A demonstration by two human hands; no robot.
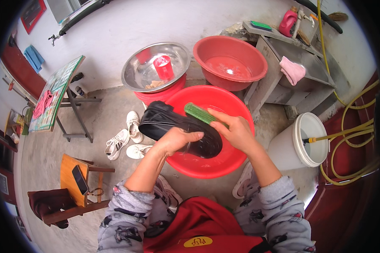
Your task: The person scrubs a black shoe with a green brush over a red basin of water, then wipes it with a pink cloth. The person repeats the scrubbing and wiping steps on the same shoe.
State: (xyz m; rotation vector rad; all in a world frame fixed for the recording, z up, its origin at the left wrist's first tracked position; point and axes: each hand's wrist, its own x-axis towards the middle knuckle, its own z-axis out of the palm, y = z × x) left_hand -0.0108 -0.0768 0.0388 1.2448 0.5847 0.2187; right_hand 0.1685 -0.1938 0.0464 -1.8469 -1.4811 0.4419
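Note:
Over a red plastic basin on the floor, my left hand grips a black boot tilted on its side. The boot's toe lies to the right, its shaft to the left. My right hand holds a green scrubbing brush by its near end, against the upper side of the boot. The brush's bristles are hidden from me. A little water shows in the basin beneath.
A steel bowl holds a red mug. Beside it stands another red basin. White sneakers lie at left, near a wooden chair with a phone. At right are a white bucket, yellow hose and stone sink.

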